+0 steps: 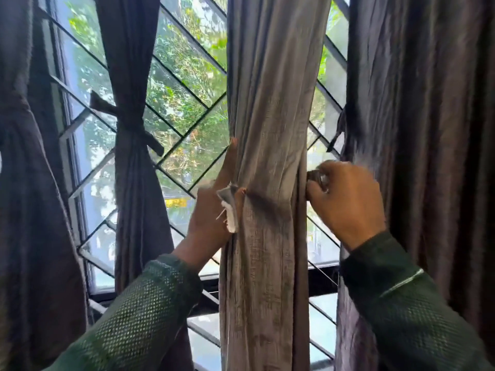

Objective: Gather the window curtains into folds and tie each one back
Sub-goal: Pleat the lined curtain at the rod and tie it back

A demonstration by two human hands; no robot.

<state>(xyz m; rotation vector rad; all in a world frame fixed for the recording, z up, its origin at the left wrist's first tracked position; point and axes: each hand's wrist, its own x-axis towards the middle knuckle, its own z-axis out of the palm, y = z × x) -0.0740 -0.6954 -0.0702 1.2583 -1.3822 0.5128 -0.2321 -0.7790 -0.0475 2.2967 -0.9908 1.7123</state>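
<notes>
A grey-brown curtain [270, 124] hangs gathered into folds in the middle of the window. My left hand [214, 210] is on its left edge at waist height, index finger raised along the cloth, pinching a frayed strip end of the tie-back [230, 210]. My right hand [348, 202] is at the curtain's right edge, fingers closed on the other end of the tie [316, 178]. The band's run behind the curtain is hidden. To the left, a darker curtain [134, 124] is bound at its middle with a knotted tie [126, 121].
Another dark curtain [417, 129] hangs loose at the right, close to my right hand. A further curtain [24, 156] fills the left edge. Behind them is the window with a diagonal metal grille [187, 76] and a dark sill [209, 298].
</notes>
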